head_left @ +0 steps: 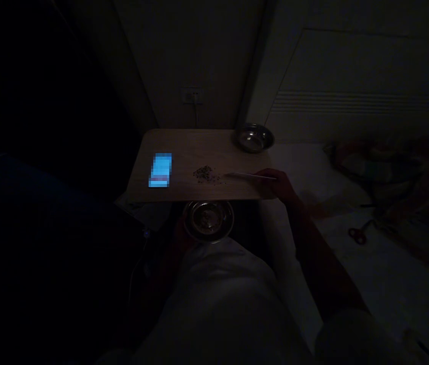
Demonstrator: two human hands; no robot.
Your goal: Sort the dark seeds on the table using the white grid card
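Note:
The scene is very dark. On a small wooden table [184,140] lies a loose pile of small dark bits [206,174], too fine to name. My right hand [280,183] grips a thin, pale stick-like tool [250,175], its tip pointing left at the pile's right edge. Just below the table's front edge is a shiny metal bowl [209,221] with some dark bits inside. My left hand [184,230] is at the bowl's left rim and seems to hold it, its fingers mostly lost in shadow.
A lit phone [160,170] lies on the table's left side. Another metal bowl [254,138] stands at the back right corner. A wall socket [191,95] with a plugged-in cable is behind the table. Scissors [358,235] and crumpled cloth [389,172] lie on a pale surface to the right.

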